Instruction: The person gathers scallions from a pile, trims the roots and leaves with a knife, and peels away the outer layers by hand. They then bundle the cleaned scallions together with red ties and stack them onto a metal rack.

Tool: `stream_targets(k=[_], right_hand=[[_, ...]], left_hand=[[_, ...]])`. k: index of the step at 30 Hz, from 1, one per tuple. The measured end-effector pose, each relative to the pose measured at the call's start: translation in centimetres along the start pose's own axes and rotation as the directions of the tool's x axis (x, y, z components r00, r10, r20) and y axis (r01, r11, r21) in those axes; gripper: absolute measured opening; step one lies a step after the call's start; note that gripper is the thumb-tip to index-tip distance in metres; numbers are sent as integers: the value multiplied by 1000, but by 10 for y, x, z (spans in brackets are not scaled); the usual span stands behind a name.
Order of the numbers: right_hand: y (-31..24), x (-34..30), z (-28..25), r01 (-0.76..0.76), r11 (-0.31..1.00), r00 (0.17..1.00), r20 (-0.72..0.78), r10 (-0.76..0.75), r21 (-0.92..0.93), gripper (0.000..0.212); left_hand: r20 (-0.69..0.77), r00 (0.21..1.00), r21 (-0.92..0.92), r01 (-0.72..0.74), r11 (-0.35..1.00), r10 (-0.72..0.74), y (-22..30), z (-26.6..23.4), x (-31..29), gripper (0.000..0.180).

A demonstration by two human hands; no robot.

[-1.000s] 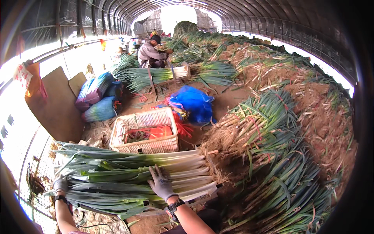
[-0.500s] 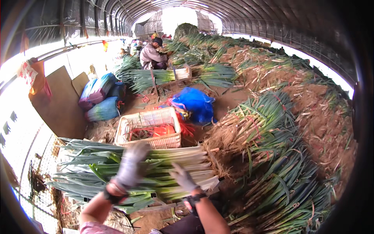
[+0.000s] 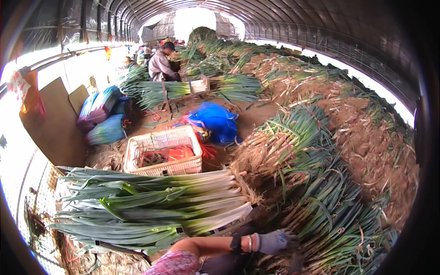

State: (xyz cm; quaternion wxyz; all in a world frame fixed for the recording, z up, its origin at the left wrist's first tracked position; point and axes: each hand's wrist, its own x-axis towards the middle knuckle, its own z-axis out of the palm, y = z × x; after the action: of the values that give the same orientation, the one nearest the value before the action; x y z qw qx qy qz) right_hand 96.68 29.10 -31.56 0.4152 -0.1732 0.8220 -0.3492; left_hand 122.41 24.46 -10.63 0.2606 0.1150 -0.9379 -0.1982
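Only one hand showed: the right hand (image 3: 275, 241), in a grey glove, lay at the lower edge over the uncleaned leeks (image 3: 321, 215); whether its fingers gripped anything I could not tell. The left hand was out of sight. Just left of it the stack of trimmed leeks (image 3: 156, 206) lay lengthwise across, white root ends pointing right, green tops left. Behind stood one white basket (image 3: 165, 156), one blue bag (image 3: 215, 121), and one seated person (image 3: 161, 64), face hidden.
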Motion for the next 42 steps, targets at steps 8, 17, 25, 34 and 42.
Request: stream_targets(k=[8,17,25,34,42], right_hand=[[13,-18,54,265,888,964,92,-248,-375,45],[-7,-11,96,439,751,899,238,-369,-493,45],[30,-7,93,471,706,882,255,-396,-529,45],[76,-2,20,424,813,886,-2,-463,-399,41],[102,66,-51,163,973,819,-528,-225,-162,44]], left_hand=[[323,944,-408,71,910,72,-26,118,57,32],[184,982,-180,-15,984,49,-65,190,43,29],[137,988,-155,89,984,-68,-59,178,45,22],[584,788,-44,274,961,-198,-65,137,36,24],[588,801,-165,251,954,-109,-26,127,81,38]])
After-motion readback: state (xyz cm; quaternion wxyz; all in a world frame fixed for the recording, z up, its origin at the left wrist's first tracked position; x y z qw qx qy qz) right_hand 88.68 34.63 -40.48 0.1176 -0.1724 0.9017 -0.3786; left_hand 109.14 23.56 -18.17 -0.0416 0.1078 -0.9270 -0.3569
